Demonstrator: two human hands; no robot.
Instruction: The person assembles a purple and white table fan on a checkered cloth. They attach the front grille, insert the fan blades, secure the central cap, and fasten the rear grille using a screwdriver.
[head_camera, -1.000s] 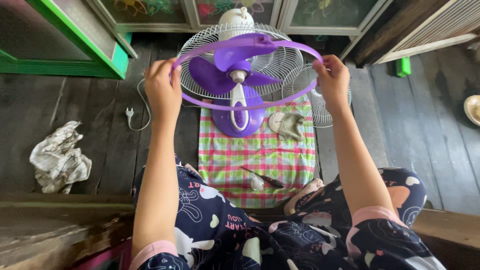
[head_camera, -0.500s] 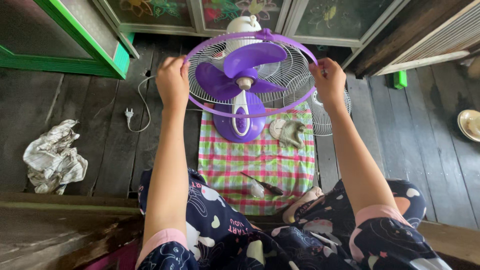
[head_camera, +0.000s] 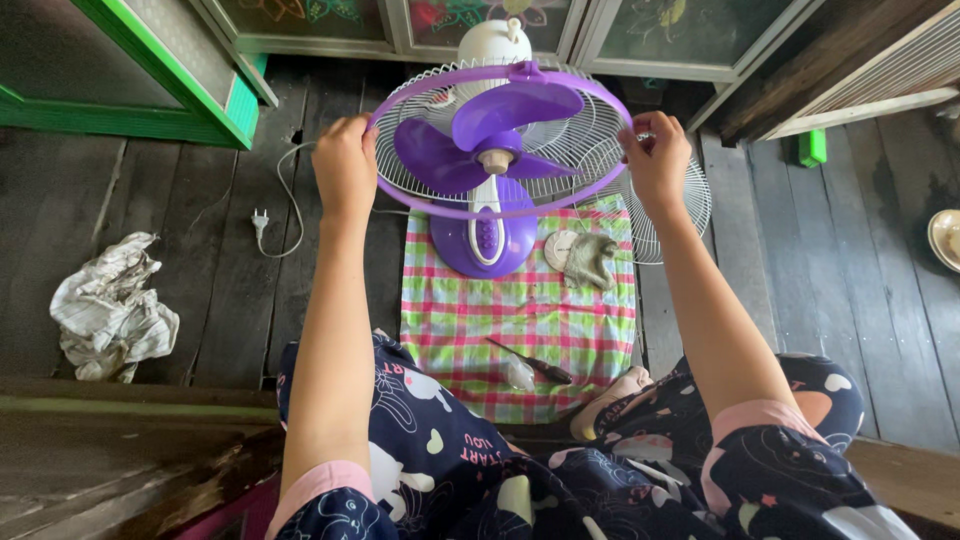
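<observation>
The floor (head_camera: 150, 220) is dark wood planking; a checked cloth (head_camera: 520, 310) is spread on it at 6 o'clock from the fan.

The fan (head_camera: 485, 215) stands upright on the far edge of the cloth, purple base and blades, with its rear grille (head_camera: 560, 140) in place behind the blades.

The ring (head_camera: 500, 75), a purple band, is held around the grille edge, encircling the blades. Left hand (head_camera: 345, 165) is closed on the ring at 9 o'clock; right hand (head_camera: 655, 150) is closed on it at 3 o'clock.

The loose front grille (head_camera: 670, 215) leans at 4 o'clock from the fan, partly behind the right forearm.

A crumpled rag (head_camera: 110, 310) lies well apart at 8 o'clock. A small cloth (head_camera: 590, 260) and a round cap (head_camera: 555, 248) rest beside the base. A screwdriver (head_camera: 535, 365) lies near the cloth's near edge. The plug (head_camera: 260, 222) lies on the floor at 9 o'clock.

Judged step: positioning the ring against the rear grille. The next move likely calls for even alignment around the full rim, both hands level.
</observation>
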